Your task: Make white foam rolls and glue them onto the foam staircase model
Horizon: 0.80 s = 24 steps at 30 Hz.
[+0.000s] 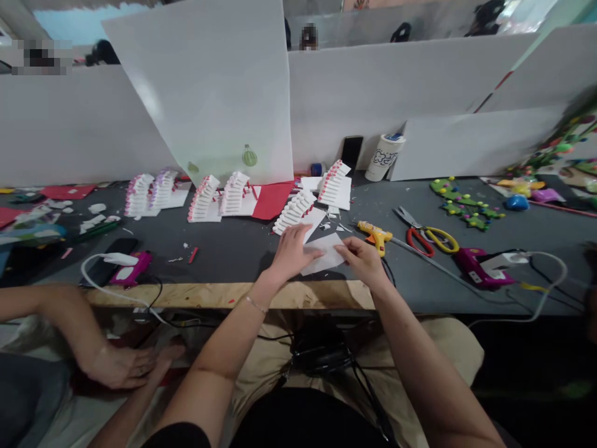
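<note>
Between my two hands a small white sheet of paper [329, 254] is held just above the dark tabletop. My left hand [295, 250] grips its left side, the thumb lying on the sheet. On the right edge, my right hand [361, 256] pinches it between thumb and fingers. Just beyond my left hand stands a white folded-paper piece with a row of small rolls [293, 211]. A similar one with red tips [333, 182] is behind it. To the right of my right hand lies a yellow glue gun [374, 234].
Pliers and scissors with red and yellow handles [431, 239] lie at right, near a purple power socket [482, 269]. More paper pieces [203, 199] line the back left. A white cup [385, 157] stands by the white partition [345, 93]. A co-worker's hands [124, 364] are at lower left.
</note>
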### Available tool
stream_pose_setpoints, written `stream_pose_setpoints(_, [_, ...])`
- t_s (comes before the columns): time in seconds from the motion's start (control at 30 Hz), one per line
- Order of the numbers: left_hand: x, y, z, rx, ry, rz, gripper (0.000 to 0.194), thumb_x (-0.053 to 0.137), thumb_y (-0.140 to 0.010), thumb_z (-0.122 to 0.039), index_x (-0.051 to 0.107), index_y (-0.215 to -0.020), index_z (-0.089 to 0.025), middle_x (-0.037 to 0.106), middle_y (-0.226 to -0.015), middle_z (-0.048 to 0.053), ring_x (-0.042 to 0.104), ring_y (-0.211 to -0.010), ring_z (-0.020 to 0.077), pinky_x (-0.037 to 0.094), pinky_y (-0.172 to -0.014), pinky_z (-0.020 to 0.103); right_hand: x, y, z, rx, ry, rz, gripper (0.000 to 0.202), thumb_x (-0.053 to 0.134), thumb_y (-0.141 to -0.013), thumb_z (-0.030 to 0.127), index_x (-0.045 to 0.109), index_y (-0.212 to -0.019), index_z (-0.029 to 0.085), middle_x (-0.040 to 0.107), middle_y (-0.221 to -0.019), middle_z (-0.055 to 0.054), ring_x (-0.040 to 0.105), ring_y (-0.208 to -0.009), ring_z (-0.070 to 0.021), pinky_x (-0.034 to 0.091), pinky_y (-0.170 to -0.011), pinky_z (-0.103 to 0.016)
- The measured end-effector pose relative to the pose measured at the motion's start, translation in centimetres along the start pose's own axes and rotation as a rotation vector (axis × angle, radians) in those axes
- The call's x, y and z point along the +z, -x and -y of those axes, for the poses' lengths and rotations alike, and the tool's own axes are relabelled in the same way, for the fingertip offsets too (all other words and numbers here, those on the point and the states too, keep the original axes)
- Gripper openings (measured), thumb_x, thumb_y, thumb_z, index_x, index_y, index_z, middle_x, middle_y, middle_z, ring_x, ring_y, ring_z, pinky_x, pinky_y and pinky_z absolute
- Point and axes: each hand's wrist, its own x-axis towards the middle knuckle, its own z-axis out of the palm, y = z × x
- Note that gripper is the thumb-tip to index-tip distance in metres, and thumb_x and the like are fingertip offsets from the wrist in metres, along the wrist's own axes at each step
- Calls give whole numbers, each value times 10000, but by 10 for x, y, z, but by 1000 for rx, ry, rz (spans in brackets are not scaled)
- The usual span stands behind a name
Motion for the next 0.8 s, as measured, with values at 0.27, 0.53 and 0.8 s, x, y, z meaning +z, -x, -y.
stream_pose_setpoints(0.27, [4,-39,-16,-87,-13,420,168,603,-822,-348,651,-779,-193,628,-683,-3,575,-678,180,349,-596,250,-42,-29,47,-510,611,-11,398,645,-784,481,646,-1073,208,678,-1057,-113,578,-1025,-282,399,-835,-355])
stream_pose_setpoints(0.53, [-29,-43,-10,159,-256,240,158,586,-871,-304,677,-790,-204,672,-839,35,596,-823,183,397,-698,264,-30,-47,28,-511,866,233,212,539,-916,314,729,-853,244,697,-820,-51,572,-760,-202,342,-659,-299])
stream_pose_setpoints(0.8, [12,20,32,329,-485,324,113,550,-878,-156,658,-854,-178,666,-909,62,598,-873,182,478,-766,294,-6,-15,-29,-806,1132,370,211,532,-906,153,718,-994,201,663,-862,-79,524,-817,-207,352,-713,-329])
